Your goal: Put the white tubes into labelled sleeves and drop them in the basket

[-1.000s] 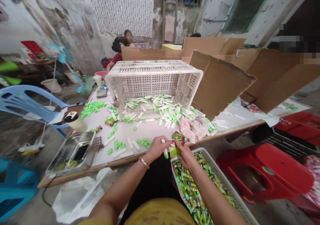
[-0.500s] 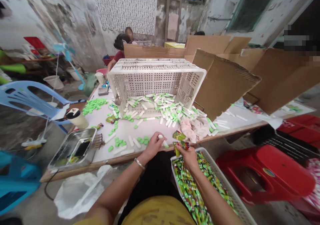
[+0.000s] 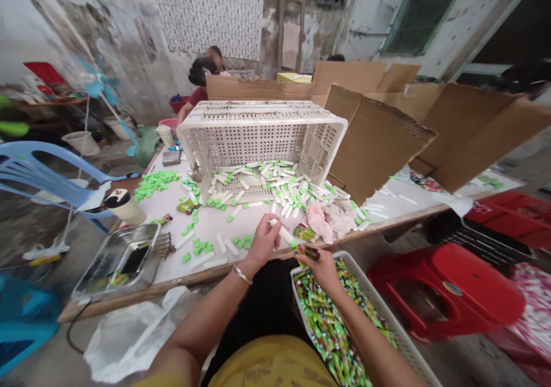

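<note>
No legible text, label, brand or number anywhere in view.

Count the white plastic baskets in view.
2. The tipped basket lies on its side on the table; the near basket, full of wrapped tubes, sits under the right hand. Cardboard may hide others.

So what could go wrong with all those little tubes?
The left hand pinches a white tube and the right hand a colourful wrapper, above the gap between the table edge and the basket; a slip might drop the tube to the floor. Loose tubes lie close to that edge and might roll off. The tipped crate might spill more.
</note>
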### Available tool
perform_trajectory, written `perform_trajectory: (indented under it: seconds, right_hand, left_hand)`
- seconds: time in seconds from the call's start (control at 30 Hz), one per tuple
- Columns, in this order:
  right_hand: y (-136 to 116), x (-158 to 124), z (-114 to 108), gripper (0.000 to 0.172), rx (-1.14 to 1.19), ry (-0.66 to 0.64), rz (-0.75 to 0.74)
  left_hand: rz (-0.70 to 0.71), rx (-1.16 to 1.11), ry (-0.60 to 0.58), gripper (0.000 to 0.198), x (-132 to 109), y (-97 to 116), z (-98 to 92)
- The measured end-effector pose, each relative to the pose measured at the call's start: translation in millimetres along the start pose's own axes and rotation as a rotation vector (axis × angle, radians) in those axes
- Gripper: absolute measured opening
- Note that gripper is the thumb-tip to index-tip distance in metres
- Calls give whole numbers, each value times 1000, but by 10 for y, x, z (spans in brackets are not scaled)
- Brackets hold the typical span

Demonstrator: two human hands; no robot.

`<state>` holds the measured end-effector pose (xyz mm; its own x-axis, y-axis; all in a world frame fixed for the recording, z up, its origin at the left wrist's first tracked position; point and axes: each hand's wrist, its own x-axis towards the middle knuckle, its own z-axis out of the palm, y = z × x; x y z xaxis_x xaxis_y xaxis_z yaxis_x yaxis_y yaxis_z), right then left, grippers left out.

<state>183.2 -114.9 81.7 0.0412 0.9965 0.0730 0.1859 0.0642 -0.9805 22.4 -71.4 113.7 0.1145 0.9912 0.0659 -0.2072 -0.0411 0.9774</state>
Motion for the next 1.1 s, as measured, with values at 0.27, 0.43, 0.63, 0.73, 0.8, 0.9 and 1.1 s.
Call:
perform_trajectory:
  seconds: [0.27, 0.43, 0.63, 0.73, 0.8, 0.9, 1.1]
  right_hand:
    - [-19, 25, 13, 29, 247, -164, 231]
    - [20, 27, 55, 34, 352, -132, 354]
    - [47, 44, 116, 32, 400, -118, 343]
    - [2, 48, 77, 32, 400, -173, 372]
    - [-16, 43, 24, 34, 391, -224, 434]
    - [0, 30, -51, 30, 387, -252, 409]
    - [183, -68, -223, 28, 337, -198, 310]
  left_hand:
    - [-126, 157, -89, 24, -19, -89, 18]
    - [-37, 524, -4, 21, -40, -192, 5]
    - [-66, 536, -147, 23, -107, -327, 71]
    - [-73, 465, -179, 25, -117, -369, 77]
    - [-43, 503, -105, 25, -115, -365, 69]
    - [17, 624, -61, 26, -150, -348, 102]
    - [150, 800, -292, 30, -241, -522, 307]
